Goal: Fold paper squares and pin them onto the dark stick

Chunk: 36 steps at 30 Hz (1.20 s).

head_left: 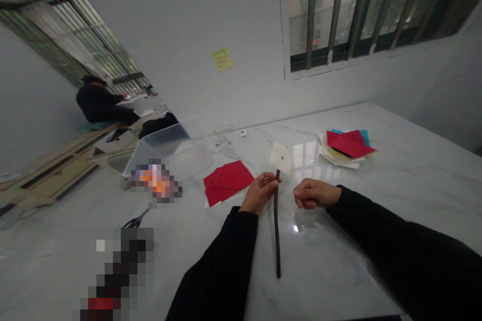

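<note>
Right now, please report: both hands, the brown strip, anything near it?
Left hand pinching brown strip near far end. Right hand curled, apart from strip. Pale square by that end; contact unclear.

Right hand (314, 194), palm hidden; yellow note (223, 59), writing illegible

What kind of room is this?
Perhaps a craft room or workshop, though I can't be sure: the left hand holds a dark strip, red sheets and scissors lie on a marble-patterned table, and another person sits in the background.

Dark strip (277, 225) in left hand (259, 193), red paper (228, 182)
</note>
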Each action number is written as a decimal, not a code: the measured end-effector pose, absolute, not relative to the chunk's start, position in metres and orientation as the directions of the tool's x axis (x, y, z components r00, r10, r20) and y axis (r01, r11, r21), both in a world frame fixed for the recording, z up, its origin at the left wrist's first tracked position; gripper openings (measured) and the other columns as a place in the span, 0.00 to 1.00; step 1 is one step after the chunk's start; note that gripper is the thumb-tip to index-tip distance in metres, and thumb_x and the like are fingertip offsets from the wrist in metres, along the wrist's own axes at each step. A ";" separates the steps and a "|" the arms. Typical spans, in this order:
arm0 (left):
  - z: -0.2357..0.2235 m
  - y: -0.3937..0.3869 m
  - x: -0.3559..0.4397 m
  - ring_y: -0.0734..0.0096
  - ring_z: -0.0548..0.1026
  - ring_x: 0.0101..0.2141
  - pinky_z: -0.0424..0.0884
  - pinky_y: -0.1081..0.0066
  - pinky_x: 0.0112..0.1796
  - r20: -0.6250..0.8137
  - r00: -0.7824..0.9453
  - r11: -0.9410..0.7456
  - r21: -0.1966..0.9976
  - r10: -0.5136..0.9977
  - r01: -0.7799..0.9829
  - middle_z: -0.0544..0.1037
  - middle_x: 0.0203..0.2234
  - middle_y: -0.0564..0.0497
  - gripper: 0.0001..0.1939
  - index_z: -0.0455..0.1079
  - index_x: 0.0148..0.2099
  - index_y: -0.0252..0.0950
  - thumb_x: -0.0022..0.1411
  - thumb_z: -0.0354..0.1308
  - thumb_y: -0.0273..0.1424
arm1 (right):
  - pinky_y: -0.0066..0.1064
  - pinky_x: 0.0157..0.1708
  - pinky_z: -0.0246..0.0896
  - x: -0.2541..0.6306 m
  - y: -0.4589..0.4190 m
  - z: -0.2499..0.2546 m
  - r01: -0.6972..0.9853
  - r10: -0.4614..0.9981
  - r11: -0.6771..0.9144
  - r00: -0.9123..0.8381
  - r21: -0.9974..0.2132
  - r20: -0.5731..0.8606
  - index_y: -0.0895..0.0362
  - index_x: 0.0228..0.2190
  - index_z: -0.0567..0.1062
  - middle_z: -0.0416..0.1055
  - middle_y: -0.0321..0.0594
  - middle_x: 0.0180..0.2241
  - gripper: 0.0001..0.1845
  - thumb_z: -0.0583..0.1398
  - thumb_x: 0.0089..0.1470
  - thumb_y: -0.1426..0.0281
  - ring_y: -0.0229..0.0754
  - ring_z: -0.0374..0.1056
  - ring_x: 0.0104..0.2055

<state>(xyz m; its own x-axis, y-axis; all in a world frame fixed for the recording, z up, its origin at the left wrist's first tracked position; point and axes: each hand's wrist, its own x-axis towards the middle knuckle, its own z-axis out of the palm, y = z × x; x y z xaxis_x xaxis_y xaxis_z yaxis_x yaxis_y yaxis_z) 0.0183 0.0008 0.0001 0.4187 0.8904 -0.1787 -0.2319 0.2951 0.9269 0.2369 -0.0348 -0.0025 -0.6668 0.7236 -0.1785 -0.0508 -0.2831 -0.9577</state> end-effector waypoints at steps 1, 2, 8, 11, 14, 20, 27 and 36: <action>0.000 0.001 0.018 0.76 0.73 0.30 0.64 0.75 0.33 -0.176 0.420 0.292 0.928 0.890 -0.230 0.81 0.37 0.48 0.21 0.69 0.39 0.36 0.46 0.74 0.34 | 0.26 0.18 0.36 0.235 -0.035 -0.003 -0.091 0.748 -0.276 -0.646 -0.957 -0.154 0.61 0.24 0.75 0.54 0.26 0.11 0.23 0.62 0.52 0.51 0.29 0.44 0.15; -0.001 0.001 0.018 0.76 0.73 0.31 0.64 0.75 0.33 -0.172 0.422 0.288 0.930 0.890 -0.228 0.80 0.37 0.48 0.20 0.69 0.39 0.36 0.46 0.73 0.34 | 0.26 0.18 0.35 0.235 -0.034 -0.004 -0.130 0.801 -0.271 -0.580 -0.954 -0.149 0.60 0.24 0.74 0.53 0.26 0.12 0.23 0.63 0.51 0.51 0.28 0.43 0.15; 0.002 0.000 0.019 0.76 0.72 0.30 0.64 0.75 0.33 -0.167 0.421 0.281 0.933 0.892 -0.225 0.80 0.37 0.47 0.20 0.68 0.38 0.36 0.47 0.73 0.33 | 0.26 0.17 0.30 0.249 -0.017 -0.009 -0.226 0.968 -0.229 -0.157 -0.947 -0.197 0.58 0.31 0.71 0.49 0.22 0.15 0.22 0.62 0.49 0.50 0.28 0.38 0.16; 0.004 -0.001 0.020 0.76 0.71 0.29 0.63 0.75 0.32 -0.176 0.412 0.284 0.934 0.894 -0.218 0.80 0.36 0.48 0.20 0.68 0.38 0.36 0.46 0.73 0.33 | 0.25 0.17 0.32 0.256 -0.013 -0.009 -0.280 0.986 -0.152 0.028 -0.948 -0.167 0.58 0.36 0.72 0.51 0.23 0.16 0.22 0.63 0.49 0.52 0.28 0.40 0.16; 0.005 -0.001 0.020 0.77 0.71 0.29 0.62 0.75 0.32 -0.174 0.411 0.281 0.935 0.895 -0.215 0.80 0.36 0.47 0.20 0.68 0.38 0.36 0.46 0.73 0.33 | 0.24 0.17 0.34 0.259 -0.012 -0.010 -0.303 0.979 -0.134 0.107 -0.944 -0.173 0.58 0.40 0.72 0.54 0.24 0.17 0.24 0.64 0.48 0.54 0.28 0.42 0.16; 0.004 -0.001 0.020 0.77 0.70 0.29 0.62 0.76 0.31 -0.173 0.418 0.279 0.938 0.892 -0.208 0.80 0.36 0.47 0.20 0.68 0.38 0.35 0.46 0.73 0.33 | 0.23 0.16 0.38 0.255 -0.013 -0.012 -0.301 0.967 -0.155 0.147 -0.941 -0.207 0.58 0.51 0.68 0.59 0.27 0.19 0.29 0.64 0.50 0.60 0.29 0.46 0.17; 0.002 0.000 0.020 0.77 0.71 0.30 0.62 0.76 0.32 -0.163 0.421 0.273 0.938 0.892 -0.216 0.80 0.36 0.47 0.20 0.68 0.38 0.35 0.47 0.73 0.33 | 0.21 0.16 0.42 0.252 -0.013 -0.010 -0.283 0.957 -0.124 0.218 -0.951 -0.190 0.58 0.59 0.63 0.64 0.28 0.20 0.32 0.61 0.56 0.61 0.30 0.50 0.16; -0.001 0.002 0.020 0.77 0.72 0.30 0.63 0.77 0.33 -0.161 0.376 0.279 0.918 0.913 -0.283 0.80 0.35 0.48 0.20 0.68 0.38 0.35 0.46 0.74 0.32 | 0.25 0.16 0.43 0.253 -0.045 -0.011 -0.242 0.507 -0.332 -0.861 -0.912 0.044 0.61 0.20 0.76 0.55 0.30 0.10 0.36 0.60 0.46 0.37 0.31 0.50 0.14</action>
